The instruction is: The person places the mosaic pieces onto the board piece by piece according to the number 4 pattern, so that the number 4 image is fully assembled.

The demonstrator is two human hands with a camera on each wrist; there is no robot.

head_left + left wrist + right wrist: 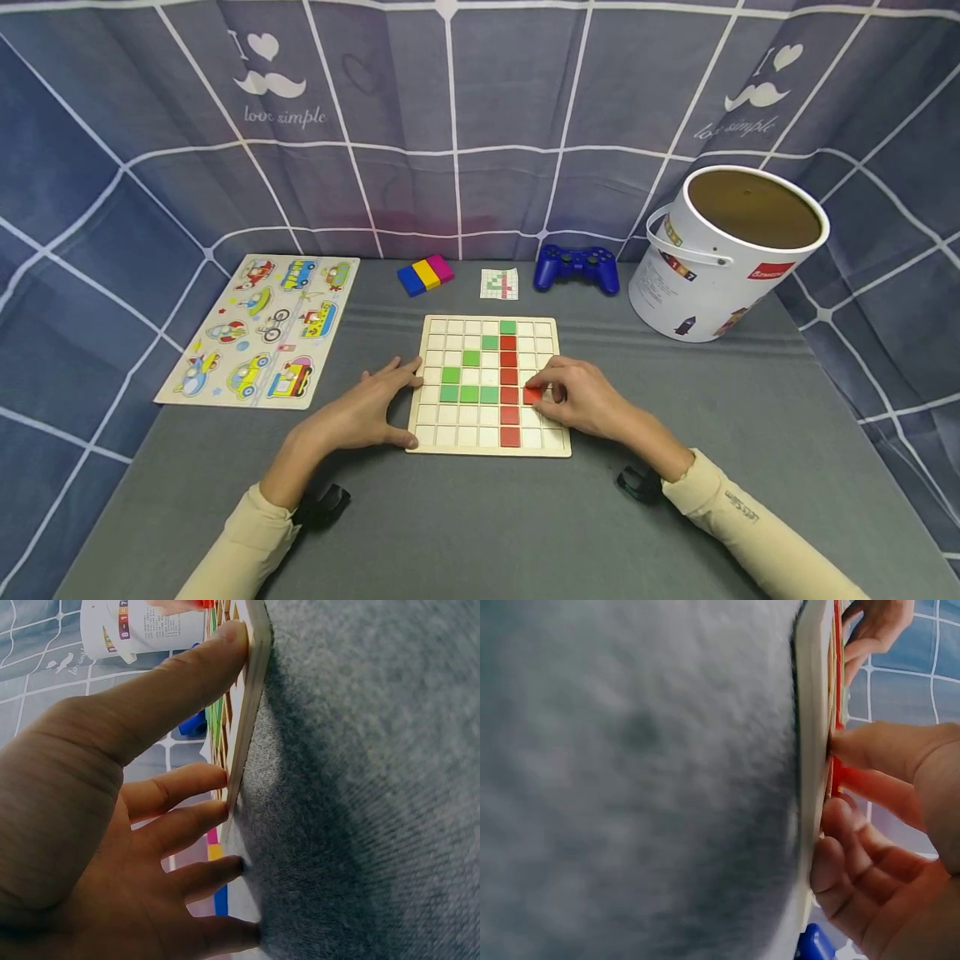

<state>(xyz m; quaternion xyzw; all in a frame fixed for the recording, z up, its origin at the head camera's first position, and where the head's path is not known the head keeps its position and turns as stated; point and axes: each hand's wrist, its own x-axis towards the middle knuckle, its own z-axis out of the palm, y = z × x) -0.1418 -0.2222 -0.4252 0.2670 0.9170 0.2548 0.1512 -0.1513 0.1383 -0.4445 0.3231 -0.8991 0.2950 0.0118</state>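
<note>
Right hand (581,400) pinches a red tile (532,395) over the board (442,442); left hand (367,408), fingers spread, steadies its edge. Best lowered flat, squarely into one cell.

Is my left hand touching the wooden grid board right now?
Touching. The left wrist view shows the left hand with its thumb and two fingers pressed against the edge of the wooden grid board.

Even, soft overhead light; wide-angle edge bending; blurry wrist close-ups.
</note>
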